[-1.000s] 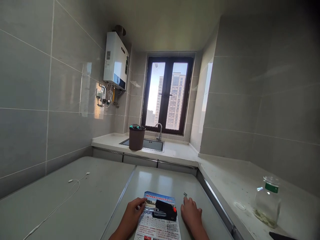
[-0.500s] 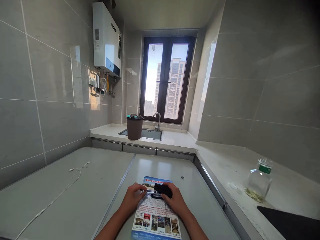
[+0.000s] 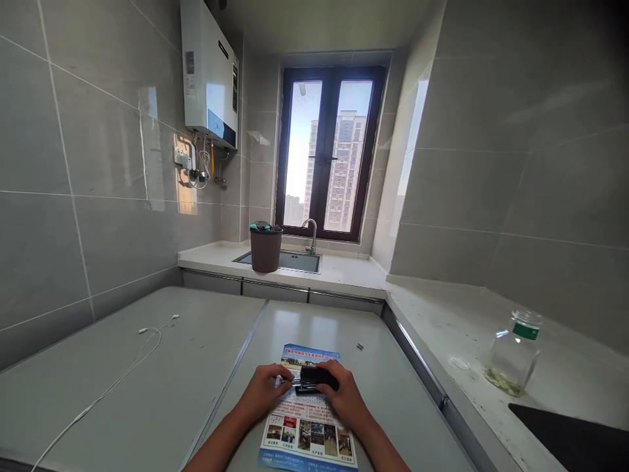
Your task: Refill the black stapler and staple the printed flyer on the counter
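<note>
A black stapler (image 3: 314, 377) lies across a printed flyer (image 3: 307, 436) on the grey table. My right hand (image 3: 346, 393) is wrapped round the stapler's right end. From the left, my left hand (image 3: 268, 387) pinches a thin shiny metal part that sticks out of the stapler's left end. The fingertips partly hide this part, so its exact shape is unclear. Both hands rest low over the flyer, which shows photos and red and blue print. Beyond the right hand, a small strip of staples (image 3: 360, 347) lies on the table.
A white cable (image 3: 105, 394) runs along the table's left half. On the right counter stand a glass jar (image 3: 514, 357) with a green label and, beside it, a clear round lid (image 3: 460, 362). A brown bin (image 3: 266, 249) stands by the sink (image 3: 302, 262) at the back.
The metal part at the stapler's left end sticks out at a slightly different angle, and my left fingers have shifted a little right and down with it. The view has tilted slightly.
</note>
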{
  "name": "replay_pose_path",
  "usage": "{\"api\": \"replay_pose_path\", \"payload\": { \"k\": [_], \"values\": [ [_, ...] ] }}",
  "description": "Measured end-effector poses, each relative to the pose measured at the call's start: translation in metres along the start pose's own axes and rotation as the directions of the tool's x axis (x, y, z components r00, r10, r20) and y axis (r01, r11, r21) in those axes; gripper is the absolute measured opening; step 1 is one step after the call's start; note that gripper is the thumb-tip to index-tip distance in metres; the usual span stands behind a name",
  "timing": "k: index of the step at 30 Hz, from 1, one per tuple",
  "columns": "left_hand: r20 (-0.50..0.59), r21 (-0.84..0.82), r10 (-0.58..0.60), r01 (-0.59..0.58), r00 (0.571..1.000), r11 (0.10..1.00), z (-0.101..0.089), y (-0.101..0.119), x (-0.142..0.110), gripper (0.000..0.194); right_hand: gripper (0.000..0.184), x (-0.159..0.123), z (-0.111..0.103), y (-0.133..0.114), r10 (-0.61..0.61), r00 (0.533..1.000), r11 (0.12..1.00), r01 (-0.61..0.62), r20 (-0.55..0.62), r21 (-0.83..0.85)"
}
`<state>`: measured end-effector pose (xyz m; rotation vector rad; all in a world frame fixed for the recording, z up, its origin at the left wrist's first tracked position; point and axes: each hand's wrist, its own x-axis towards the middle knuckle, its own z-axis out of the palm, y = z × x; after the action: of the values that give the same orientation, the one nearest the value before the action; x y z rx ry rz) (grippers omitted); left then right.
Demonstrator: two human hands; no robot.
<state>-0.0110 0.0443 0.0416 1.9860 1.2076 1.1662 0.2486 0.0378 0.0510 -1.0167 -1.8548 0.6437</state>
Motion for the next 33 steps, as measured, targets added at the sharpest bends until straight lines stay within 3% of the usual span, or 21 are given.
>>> {"api": "replay_pose_path", "payload": {
  "k": [7, 17, 24, 33],
  "values": [
    [-0.013, -0.025, -0.047, 0.046, 0.999, 0.999, -0.005, 0.009, 0.0, 0.016, 0.034, 0.002, 0.002, 0.008, -0.004, 1.0, 0.999, 0.006, -0.029, 0.036],
    [-0.017, -0.118, -0.011, 0.009, 1.0, 0.993, -0.004, 0.007, -0.002, 0.015, 0.035, 0.002, -0.002, 0.0, 0.016, 1.0, 0.999, -0.015, -0.015, 0.03],
    [0.017, 0.048, 0.035, -0.036, 0.999, 0.998, -0.003, 0.007, -0.002, 0.013, 0.035, 0.001, -0.001, 0.0, 0.009, 0.999, 0.999, -0.008, -0.035, 0.035],
    [-0.043, 0.029, 0.082, -0.08, 0.996, 0.996, -0.005, -0.011, 0.001, 0.015, 0.034, 0.006, -0.017, 0.011, 0.025, 0.993, 0.992, -0.011, -0.118, 0.122]
  ]
}}
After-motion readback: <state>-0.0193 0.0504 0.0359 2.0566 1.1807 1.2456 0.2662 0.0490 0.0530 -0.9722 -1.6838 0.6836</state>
